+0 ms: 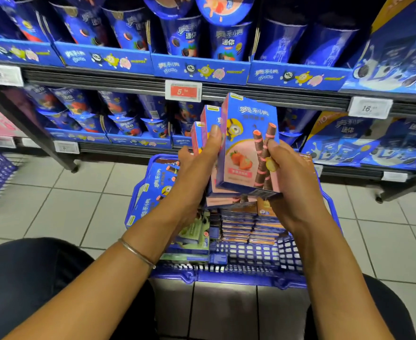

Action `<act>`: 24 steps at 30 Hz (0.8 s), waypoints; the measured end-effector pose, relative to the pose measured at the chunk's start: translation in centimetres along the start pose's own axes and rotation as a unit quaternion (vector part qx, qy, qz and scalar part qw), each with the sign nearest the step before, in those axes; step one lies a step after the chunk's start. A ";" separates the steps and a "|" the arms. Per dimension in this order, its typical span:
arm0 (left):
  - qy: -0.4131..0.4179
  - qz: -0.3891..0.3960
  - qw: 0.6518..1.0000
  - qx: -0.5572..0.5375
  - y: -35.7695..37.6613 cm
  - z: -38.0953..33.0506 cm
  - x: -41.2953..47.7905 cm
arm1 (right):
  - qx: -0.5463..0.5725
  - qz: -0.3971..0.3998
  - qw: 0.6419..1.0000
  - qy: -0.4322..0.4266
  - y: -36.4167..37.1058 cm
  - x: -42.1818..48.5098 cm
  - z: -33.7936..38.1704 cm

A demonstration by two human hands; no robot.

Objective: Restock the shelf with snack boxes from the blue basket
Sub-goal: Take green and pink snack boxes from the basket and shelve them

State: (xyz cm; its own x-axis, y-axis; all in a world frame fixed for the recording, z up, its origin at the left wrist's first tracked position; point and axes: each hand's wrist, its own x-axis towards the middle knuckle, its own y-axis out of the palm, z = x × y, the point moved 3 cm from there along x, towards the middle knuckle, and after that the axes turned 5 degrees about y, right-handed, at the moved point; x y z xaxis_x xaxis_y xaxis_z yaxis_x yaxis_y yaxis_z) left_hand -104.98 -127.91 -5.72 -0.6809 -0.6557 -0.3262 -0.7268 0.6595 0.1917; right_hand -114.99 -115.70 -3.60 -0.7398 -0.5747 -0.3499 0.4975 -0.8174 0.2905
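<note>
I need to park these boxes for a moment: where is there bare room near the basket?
Bare white floor tiles lie left of the blue plastic basket, up to the black shelf foot, and right of it too. The basket and both shelf tiers of blue snack cups are packed.

Two bare forearms are reaching forward from the bottom of the view, angling in toward each other. The left hand (pixel 199 163) is gripping a fanned stack of strawberry wafer-roll boxes (pixel 248 148) from its left side, with the thumb lying upright against the front box's face. The right hand (pixel 292 177) is holding the same stack from the right, its fingertips (pixel 273 144) curling over the front box's right edge. A thin metal bangle (pixel 137 253) is resting on the left wrist.
</note>
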 end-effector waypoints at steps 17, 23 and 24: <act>-0.079 -0.070 0.994 -0.034 -4.6 -4.3 -1.6 | -0.051 -0.005 0.992 0.115 7.5 -0.3 2.0; -0.083 -0.073 0.993 -0.033 -3.5 -15.7 -8.3 | -0.090 0.006 0.983 0.160 12.2 -6.4 12.6; -0.082 -0.070 0.993 -0.037 -3.0 -18.2 -9.5 | -0.100 0.009 0.982 0.157 13.0 -7.6 15.2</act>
State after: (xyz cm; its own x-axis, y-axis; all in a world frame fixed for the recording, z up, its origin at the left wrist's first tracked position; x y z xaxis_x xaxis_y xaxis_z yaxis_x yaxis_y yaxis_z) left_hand -97.94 -130.36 13.60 -0.5527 -0.6666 -0.5001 -0.8224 0.5332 0.1982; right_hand -109.82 -121.34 16.36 -0.5688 -0.5479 -0.6134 0.6114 -0.7805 0.1302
